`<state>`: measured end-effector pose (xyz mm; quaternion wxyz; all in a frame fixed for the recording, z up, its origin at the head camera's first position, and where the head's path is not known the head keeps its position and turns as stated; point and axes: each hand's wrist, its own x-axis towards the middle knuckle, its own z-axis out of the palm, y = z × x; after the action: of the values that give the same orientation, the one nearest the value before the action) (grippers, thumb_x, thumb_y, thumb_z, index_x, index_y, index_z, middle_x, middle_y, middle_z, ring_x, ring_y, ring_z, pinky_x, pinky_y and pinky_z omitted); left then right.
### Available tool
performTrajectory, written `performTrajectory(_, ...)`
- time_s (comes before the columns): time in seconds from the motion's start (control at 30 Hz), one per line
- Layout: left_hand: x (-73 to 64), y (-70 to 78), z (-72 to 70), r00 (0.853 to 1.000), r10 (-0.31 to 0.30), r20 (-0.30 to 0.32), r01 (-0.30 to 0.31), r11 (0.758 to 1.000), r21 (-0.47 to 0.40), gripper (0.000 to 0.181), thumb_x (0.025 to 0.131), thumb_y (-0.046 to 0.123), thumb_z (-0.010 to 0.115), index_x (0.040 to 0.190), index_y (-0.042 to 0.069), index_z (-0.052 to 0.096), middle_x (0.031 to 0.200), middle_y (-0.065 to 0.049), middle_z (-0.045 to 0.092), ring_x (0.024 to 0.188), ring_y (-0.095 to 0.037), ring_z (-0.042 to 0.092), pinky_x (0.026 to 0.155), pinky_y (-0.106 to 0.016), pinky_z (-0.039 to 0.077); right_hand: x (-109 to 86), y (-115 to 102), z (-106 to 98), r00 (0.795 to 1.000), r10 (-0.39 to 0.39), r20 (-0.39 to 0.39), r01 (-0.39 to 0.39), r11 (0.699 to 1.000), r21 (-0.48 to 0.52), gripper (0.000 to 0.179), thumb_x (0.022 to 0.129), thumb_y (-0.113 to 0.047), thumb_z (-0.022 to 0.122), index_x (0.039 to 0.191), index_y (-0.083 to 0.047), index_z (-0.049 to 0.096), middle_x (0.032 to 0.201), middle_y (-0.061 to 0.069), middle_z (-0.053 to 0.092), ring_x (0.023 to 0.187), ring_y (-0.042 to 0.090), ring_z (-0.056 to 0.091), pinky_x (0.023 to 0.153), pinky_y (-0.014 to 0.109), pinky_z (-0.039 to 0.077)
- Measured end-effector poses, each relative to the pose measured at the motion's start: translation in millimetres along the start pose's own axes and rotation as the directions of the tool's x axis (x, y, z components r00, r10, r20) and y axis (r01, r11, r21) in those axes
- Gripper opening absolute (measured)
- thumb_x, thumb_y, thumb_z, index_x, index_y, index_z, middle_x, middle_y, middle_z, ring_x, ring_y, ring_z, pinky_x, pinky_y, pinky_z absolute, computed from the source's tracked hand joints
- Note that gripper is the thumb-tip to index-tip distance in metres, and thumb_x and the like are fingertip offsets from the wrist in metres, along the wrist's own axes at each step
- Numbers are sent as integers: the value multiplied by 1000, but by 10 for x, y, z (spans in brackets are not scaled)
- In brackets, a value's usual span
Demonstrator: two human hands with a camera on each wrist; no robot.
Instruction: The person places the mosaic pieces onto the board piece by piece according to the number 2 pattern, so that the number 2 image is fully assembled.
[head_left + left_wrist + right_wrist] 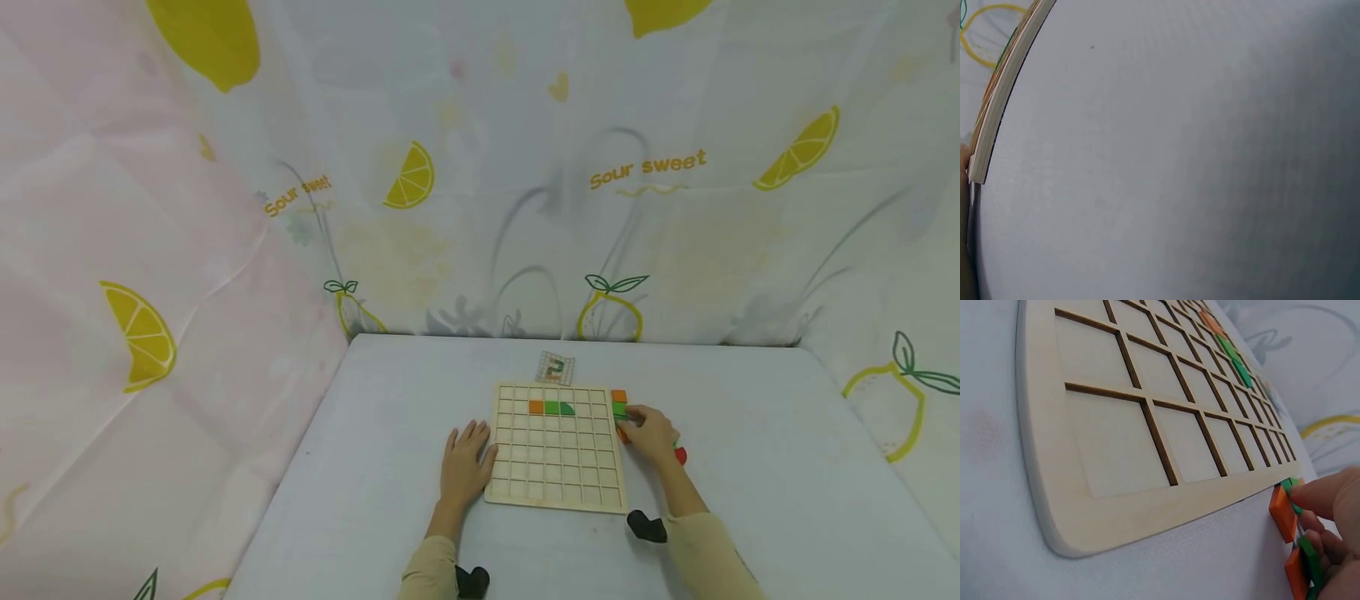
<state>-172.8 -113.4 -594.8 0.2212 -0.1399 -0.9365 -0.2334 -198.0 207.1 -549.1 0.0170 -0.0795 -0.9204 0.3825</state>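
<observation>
A wooden grid board [555,492] lies flat on the white table. Its upper rows hold an orange square tile [536,407], a green square tile [552,407] and a darker green tile with a curved edge [567,409]. My left hand [465,467] rests along the board's left edge, fingers extended and thumb at the rim. Past the right edge, my right hand [651,433] has curled fingers and pinches a green tile [1294,494]. Around those fingers lie orange tiles [1283,514] and another green tile [1310,559], partly hidden by the hand.
A small pattern card [556,367] with a figure on a grid lies behind the board. An orange tile [618,396] sits beside the board's upper right corner. A red piece [681,456] shows right of my right hand. A lemon-printed cloth [510,208] hangs behind the table.
</observation>
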Motion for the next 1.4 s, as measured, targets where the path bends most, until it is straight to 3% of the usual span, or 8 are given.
performTrajectory(0.23, -9, -7, -5, 1000, -5, 2, 5, 1000, -8, 35, 86, 21, 65, 115, 1, 65, 120, -12, 64, 118, -30, 56, 105, -54, 34, -1, -4, -3, 1000, 22, -10, -21, 999, 30, 34, 83, -13, 65, 108, 9, 62, 98, 23, 66, 91, 37, 58, 77, 54, 33)
performTrajectory(0.37, -7, -4, -10, 1000, 7, -10, -7, 1000, -7, 35, 86, 21, 66, 114, 1, 66, 119, -12, 65, 117, -30, 57, 104, -54, 35, -3, 28, -15, 1000, 5, 27, -5, 1000, 15, 30, 82, -15, 66, 103, 6, 64, 96, 21, 66, 89, 35, 57, 78, 56, 32)
performTrajectory(0.6, 8, 5, -9, 999, 39, -36, -39, 999, -15, 34, 84, 20, 66, 112, -1, 66, 116, -14, 65, 114, -32, 58, 100, -56, 38, -12, 88, -56, 988, -117, 102, 123, 991, -56, 26, 81, -13, 63, 101, 3, 66, 106, 24, 62, 101, 40, 54, 80, 59, 30)
performTrajectory(0.7, 4, 5, -12, 999, 31, -27, -31, 999, -20, 35, 85, 21, 65, 113, 0, 66, 117, -13, 65, 115, -32, 58, 102, -56, 37, -12, 111, -69, 979, -181, 96, 185, 982, -45, 27, 77, -11, 65, 101, 3, 67, 111, 26, 61, 107, 45, 53, 79, 60, 30)
performTrajectory(0.9, 17, -12, -7, 1000, 18, -25, -19, 1000, -14, 35, 86, 21, 65, 113, 0, 66, 118, -13, 65, 115, -31, 57, 103, -55, 36, 3, 162, -44, 967, -249, 57, 250, 968, -7, 26, 74, -9, 69, 98, 1, 69, 106, 24, 64, 101, 45, 56, 79, 61, 29)
performTrajectory(1.17, 8, 0, -7, 1000, 17, -19, -18, 1000, -19, 35, 85, 20, 65, 113, -1, 66, 118, -13, 65, 116, -31, 57, 103, -55, 36, -23, 184, 31, 984, -171, -55, 168, 984, -56, 27, 78, -10, 66, 101, 4, 67, 106, 26, 62, 102, 41, 56, 80, 59, 32)
performTrajectory(1.4, 2, 11, -11, 1000, 9, -16, -9, 1000, -17, 35, 86, 22, 65, 114, 0, 66, 119, -12, 65, 116, -30, 57, 103, -54, 36, 3, 144, 81, 981, -112, -160, 107, 993, -43, 29, 81, -11, 63, 103, 7, 64, 103, 26, 61, 96, 38, 56, 77, 56, 33)
